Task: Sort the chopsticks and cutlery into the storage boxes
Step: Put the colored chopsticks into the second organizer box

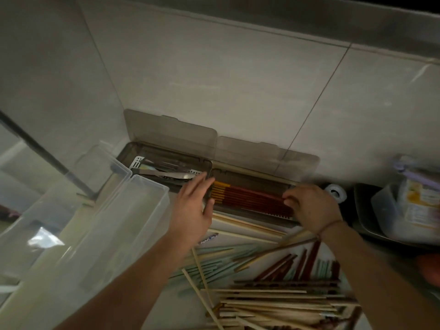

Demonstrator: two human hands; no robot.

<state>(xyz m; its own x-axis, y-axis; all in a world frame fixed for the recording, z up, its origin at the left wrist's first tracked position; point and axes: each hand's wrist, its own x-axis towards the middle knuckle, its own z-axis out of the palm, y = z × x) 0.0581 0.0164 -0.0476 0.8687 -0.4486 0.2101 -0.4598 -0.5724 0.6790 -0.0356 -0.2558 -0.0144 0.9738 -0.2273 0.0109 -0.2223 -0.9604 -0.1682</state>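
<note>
Left hand [194, 206] flat, right hand [309, 206] gripping red chopsticks [252, 198]

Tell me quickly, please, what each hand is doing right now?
Left hand: open, fingers straight over the box edge.
Right hand: gripping the red chopsticks.

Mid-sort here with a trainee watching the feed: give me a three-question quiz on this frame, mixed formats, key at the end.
1. True or false: the red chopsticks lie in the right smoked box, its lid open against the wall.
2. Which hand has its fingers curled on the red chopsticks?
A. left hand
B. right hand
C. neither
3. Fill in: the metal cutlery lies in the ____ smoked box.

Key
1. true
2. B
3. left
</note>
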